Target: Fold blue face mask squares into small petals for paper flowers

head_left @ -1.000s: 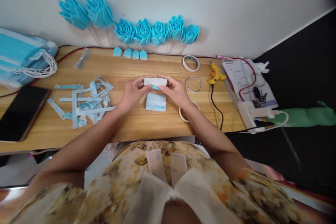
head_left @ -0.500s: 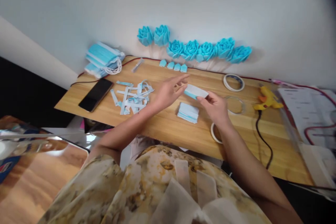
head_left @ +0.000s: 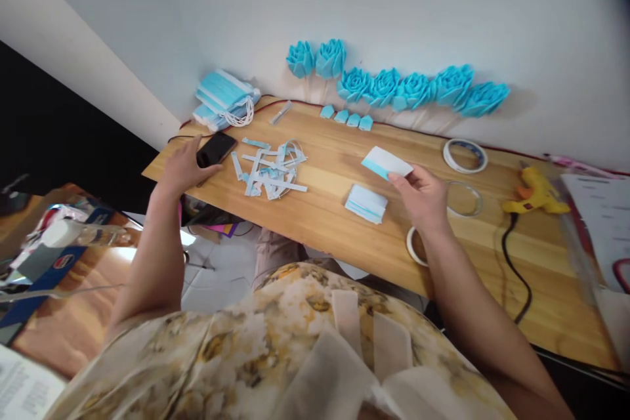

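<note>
My right hand (head_left: pixel 424 200) pinches a white-and-blue piece of face-mask fabric (head_left: pixel 388 163) by its right end, thumb on top, above the table. Below it lies a small stack of similar fabric pieces (head_left: pixel 365 203). My left hand (head_left: pixel 182 167) is at the table's left end, fingers spread over the near-left part of a black phone (head_left: pixel 217 148). Whether it touches the phone, I cannot tell. Between the hands is a loose heap of cut fabric strips (head_left: pixel 273 169). Several small folded blue pieces (head_left: pixel 353 120) lie in a row near the wall.
Several blue fabric flowers on sticks (head_left: pixel 384 86) lean against the wall. A pile of face masks (head_left: pixel 224 98) sits at the back left. To the right are a tape roll (head_left: pixel 465 156), a wire coil (head_left: pixel 463 200) and a yellow glue gun (head_left: pixel 536 191) with a black cord.
My left hand has left the fabric piece and moved left to the phone. My right hand still holds the piece. The view has shifted left.
</note>
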`<action>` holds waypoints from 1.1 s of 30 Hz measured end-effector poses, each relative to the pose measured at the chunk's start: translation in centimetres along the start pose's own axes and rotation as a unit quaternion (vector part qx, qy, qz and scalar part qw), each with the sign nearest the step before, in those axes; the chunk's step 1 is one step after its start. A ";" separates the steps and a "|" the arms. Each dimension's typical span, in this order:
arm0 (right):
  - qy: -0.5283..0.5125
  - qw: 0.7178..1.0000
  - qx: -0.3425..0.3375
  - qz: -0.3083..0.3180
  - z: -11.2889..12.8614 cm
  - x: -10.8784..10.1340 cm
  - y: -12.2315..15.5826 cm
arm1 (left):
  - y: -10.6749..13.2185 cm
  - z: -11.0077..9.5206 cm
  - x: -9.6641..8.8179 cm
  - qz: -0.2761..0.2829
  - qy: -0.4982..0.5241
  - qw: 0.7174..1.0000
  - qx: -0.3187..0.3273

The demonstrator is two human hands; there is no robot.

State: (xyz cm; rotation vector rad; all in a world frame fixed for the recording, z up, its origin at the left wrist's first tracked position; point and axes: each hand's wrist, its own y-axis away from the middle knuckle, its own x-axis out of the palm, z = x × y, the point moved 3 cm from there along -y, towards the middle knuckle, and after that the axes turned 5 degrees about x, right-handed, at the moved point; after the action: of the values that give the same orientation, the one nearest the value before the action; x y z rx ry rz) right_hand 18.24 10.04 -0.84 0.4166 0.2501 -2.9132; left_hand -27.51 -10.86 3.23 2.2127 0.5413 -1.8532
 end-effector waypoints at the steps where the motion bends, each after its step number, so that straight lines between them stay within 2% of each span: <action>1: -0.003 1.000 0.001 0.001 0.0 0.0 0.0 | 0.3 0.3 0.5 0.014 0.001 0.999 -0.030; 3: -0.004 1.000 0.002 0.004 -0.1 0.0 0.0 | 0.6 0.1 1.2 0.019 0.003 0.998 -0.062; 7: -0.005 1.000 0.006 0.007 -0.2 0.0 -0.1 | 0.0 -1.0 1.5 -0.007 0.003 0.995 -0.100; 15: -0.013 0.999 0.029 -0.005 0.6 0.0 0.1 | -1.1 -1.3 2.1 -0.042 0.000 0.992 -0.115; 20: -0.023 0.999 0.045 -0.007 1.0 0.1 0.2 | -0.8 -1.3 2.2 -0.027 0.013 0.995 -0.098; 23: -0.025 0.999 0.041 -0.001 0.8 0.2 0.2 | 0.2 -1.7 1.7 -0.047 0.014 0.995 -0.090; 27: -0.016 0.999 0.038 0.010 0.3 0.2 0.2 | 3.0 -2.8 1.2 -0.103 0.004 0.989 -0.109; 33: 0.008 0.999 0.028 0.014 0.3 0.2 0.4 | 6.6 -4.0 1.7 -0.120 0.017 0.984 -0.131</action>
State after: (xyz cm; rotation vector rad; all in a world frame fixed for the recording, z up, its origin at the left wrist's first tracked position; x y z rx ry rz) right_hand 18.08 9.57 -0.67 0.4473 0.1634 -2.8961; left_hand -20.99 -15.06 1.84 2.0820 1.0352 -1.7320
